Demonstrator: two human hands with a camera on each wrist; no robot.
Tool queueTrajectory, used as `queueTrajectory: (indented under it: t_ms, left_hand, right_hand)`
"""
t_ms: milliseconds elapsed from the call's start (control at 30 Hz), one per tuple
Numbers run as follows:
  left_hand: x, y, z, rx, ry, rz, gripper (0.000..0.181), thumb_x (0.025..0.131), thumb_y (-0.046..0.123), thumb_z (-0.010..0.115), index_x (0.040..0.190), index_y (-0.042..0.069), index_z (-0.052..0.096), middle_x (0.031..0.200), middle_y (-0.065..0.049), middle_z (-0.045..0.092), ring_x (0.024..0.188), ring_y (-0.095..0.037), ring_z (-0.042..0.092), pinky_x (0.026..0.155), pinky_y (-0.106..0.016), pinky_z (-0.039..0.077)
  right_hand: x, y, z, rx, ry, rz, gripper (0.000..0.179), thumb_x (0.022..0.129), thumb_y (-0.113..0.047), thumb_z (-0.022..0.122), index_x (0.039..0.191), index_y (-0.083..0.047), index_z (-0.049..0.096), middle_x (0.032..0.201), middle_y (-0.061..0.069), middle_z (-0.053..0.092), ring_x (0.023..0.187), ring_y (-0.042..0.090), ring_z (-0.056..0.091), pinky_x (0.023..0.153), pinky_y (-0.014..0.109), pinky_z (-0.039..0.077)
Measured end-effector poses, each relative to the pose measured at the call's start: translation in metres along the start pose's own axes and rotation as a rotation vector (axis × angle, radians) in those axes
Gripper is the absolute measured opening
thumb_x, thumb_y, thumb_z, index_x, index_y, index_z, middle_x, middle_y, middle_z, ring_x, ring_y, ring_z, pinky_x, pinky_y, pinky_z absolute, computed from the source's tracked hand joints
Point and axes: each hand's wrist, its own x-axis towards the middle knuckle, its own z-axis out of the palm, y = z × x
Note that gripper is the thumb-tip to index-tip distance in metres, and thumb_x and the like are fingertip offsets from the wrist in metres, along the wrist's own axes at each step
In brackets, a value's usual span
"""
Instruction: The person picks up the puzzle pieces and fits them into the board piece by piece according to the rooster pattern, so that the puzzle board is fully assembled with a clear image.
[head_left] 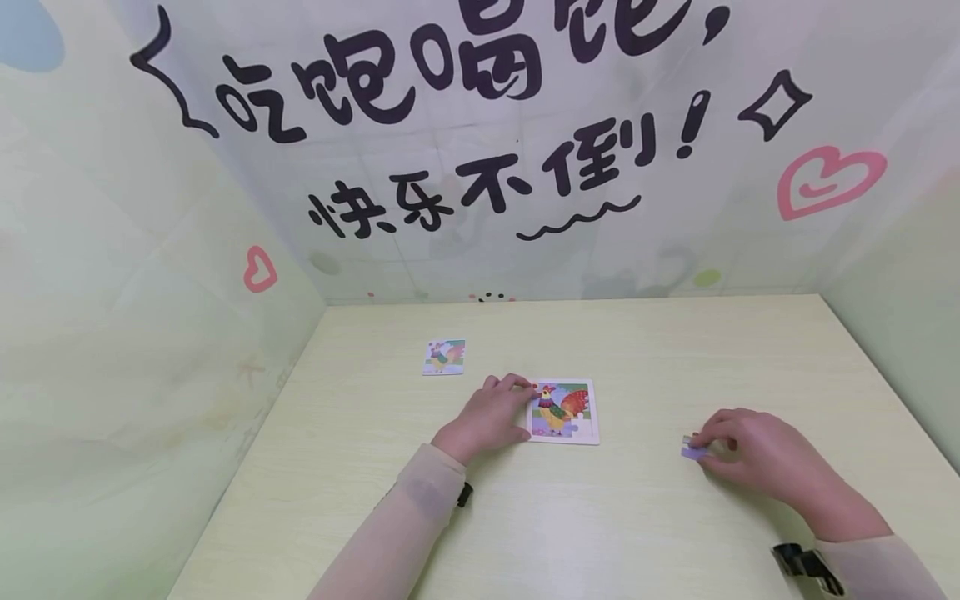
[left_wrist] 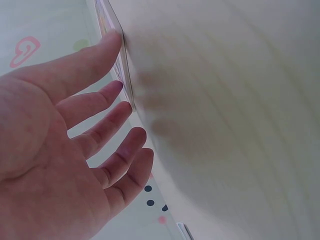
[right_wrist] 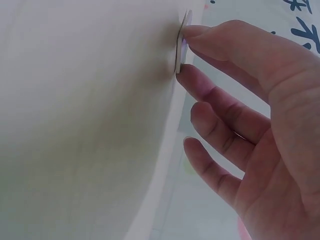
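Note:
A square jigsaw puzzle (head_left: 563, 412) with a rooster picture lies flat in its pale frame on the table. There is a gap in the picture at its lower right. My left hand (head_left: 489, 417) rests along the puzzle's left edge; in the left wrist view its thumb (left_wrist: 107, 47) and two fingertips touch the edge, with the fingers loosely extended. Off to the right, my right hand (head_left: 761, 454) pinches a small purple puzzle piece (head_left: 694, 450) at the tabletop. The right wrist view shows this piece (right_wrist: 182, 45) edge-on between thumb and a finger, the other fingers loosely bent.
A small card (head_left: 444, 357) with the same rooster picture lies behind and left of the puzzle. The pale wooden table (head_left: 600, 517) ends at a printed cloth backdrop (head_left: 480, 250), with cloth sides left and right.

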Motion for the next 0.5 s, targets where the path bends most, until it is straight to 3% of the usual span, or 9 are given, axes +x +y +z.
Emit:
queueTrajectory:
  t_ms: [500]
  left_hand:
    - [0.0006, -0.0013, 0.0006, 0.002, -0.005, 0.0, 0.069, 0.089, 0.031, 0.083, 0.151, 0.021, 0.055, 0.156, 0.001, 0.047, 0.134, -0.027, 0.044, 0.108, -0.043, 0.046]
  right_hand:
    - [0.0084, -0.0047, -0.0014, 0.006, 0.024, -0.034, 0.02, 0.076, -0.025, 0.091, 0.091, -0.034, 0.081, 0.095, -0.018, 0.073, 0.077, -0.002, 0.057, 0.066, 0.025, 0.049]
